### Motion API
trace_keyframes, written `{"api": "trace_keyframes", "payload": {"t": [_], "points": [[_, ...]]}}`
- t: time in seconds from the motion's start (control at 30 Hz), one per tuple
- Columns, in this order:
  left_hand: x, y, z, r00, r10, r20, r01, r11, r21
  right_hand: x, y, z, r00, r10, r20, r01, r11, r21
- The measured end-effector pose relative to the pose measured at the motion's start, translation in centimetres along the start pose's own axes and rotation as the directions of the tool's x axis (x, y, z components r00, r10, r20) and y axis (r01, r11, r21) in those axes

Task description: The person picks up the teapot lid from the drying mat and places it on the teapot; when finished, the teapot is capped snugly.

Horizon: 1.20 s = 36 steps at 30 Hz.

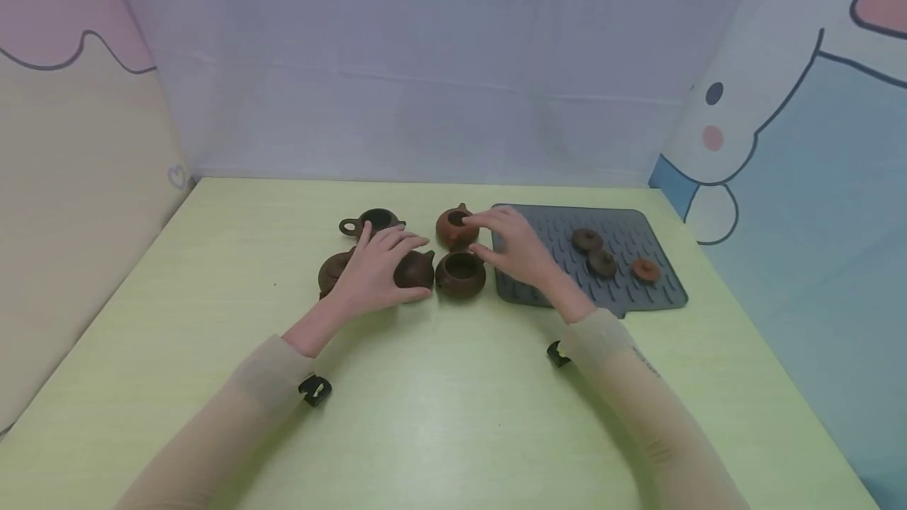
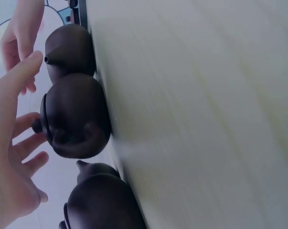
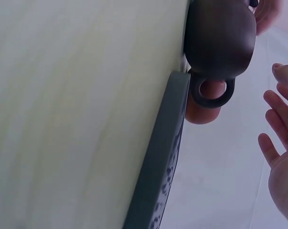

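My left hand reaches over the left side of a cluster of small clay teapots, its fingers spread. Below its palm is a dark lidded teapot, with fingertips close to the lid's knob. Another lidded teapot stands on its left, partly hidden by the hand. Behind the fingers is a lidless dark teapot with a ring handle. My right hand hovers with loosely bent fingers beside a lidless reddish teapot and over the edge of a lidless brown teapot. Neither hand holds anything.
A dark grey ridged mat lies right of the teapots, partly under the right hand. On it rest a brown lid, a darker lid and a reddish lid. A pale wall closes off the table's back edge.
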<state>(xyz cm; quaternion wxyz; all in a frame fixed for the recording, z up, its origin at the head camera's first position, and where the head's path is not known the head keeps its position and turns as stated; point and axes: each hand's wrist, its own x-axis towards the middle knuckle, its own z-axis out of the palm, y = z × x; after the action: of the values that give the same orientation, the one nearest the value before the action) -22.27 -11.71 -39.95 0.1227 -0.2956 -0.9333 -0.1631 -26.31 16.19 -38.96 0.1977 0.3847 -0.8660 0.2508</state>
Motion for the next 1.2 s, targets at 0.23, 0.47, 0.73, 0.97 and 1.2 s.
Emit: {"api": "trace_keyframes", "payload": {"t": [0.23,0.47,0.73,0.97,1.2], "points": [[0.7,0.8,0.6,1.0,0.02,0.016,-0.02,1.0,0.015,-0.9,0.8,-0.8,1.0,0.005,-0.03,-0.005,1.0,0.003],[1.4,1.5,1.0,0.999,0.034,0.04,-0.036,0.999,0.037,-2.0,2.0,-1.8,0.998,0.037,-0.046,-0.037,0.999,-0.01],[2.0,2.1,1.5,0.996,0.0,0.093,-0.009,0.996,0.087,-3.4,3.6,-3.2,0.995,0.081,-0.064,-0.082,0.996,-0.021],[2.1,2.3,1.6,0.995,-0.008,0.1,-0.002,0.995,0.099,-5.1,4.9,-4.5,0.989,0.122,-0.086,-0.127,0.99,-0.058],[2.2,2.4,1.6,0.995,-0.012,0.102,0.001,0.994,0.105,-7.0,6.1,-6.2,0.981,0.173,-0.092,-0.18,0.981,-0.072]]}}
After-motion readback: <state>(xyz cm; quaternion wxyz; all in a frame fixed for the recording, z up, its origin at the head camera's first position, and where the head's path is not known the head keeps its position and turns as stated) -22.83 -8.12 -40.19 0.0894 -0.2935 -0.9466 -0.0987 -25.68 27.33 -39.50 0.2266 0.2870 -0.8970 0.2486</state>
